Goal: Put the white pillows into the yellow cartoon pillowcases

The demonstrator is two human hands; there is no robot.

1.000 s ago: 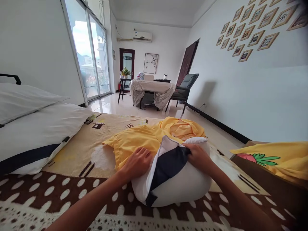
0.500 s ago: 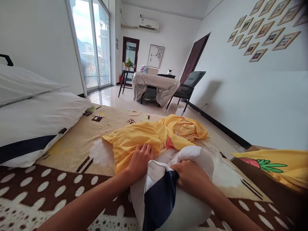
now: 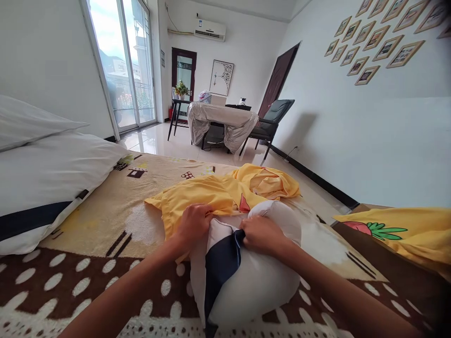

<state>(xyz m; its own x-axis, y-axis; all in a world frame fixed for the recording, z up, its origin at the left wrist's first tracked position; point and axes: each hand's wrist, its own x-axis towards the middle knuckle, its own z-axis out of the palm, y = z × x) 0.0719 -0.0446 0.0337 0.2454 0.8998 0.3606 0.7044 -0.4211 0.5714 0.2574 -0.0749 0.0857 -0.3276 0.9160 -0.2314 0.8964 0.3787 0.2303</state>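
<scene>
A white pillow (image 3: pixel 260 286) with a navy band (image 3: pixel 221 267) lies folded on the bed in front of me. My right hand (image 3: pixel 262 232) is closed round a bunched part of it, beside the band. Just left of the pillow's corner, my left hand (image 3: pixel 195 223) has its fingers curled on the edge of a yellow pillowcase (image 3: pixel 197 192). This pillowcase spreads beyond both hands, crumpled, with its far right end bunched up and a red printed shape near the pillow. The fingertips of both hands are partly hidden.
A patterned blanket (image 3: pixel 105 216) covers the bed. White pillows (image 3: pixel 63 173) are stacked at left. Another yellow cloth with a radish print (image 3: pixel 405 230) hangs over a brown surface at right. Beyond the bed stand a covered table (image 3: pixel 221 115) and a dark chair (image 3: pixel 271 122).
My left hand has gone from lying over the yellow pillowcase to curling its fingers at its edge. My right hand still grips the pillow, shifted slightly left and up. The whole view has shifted a little.
</scene>
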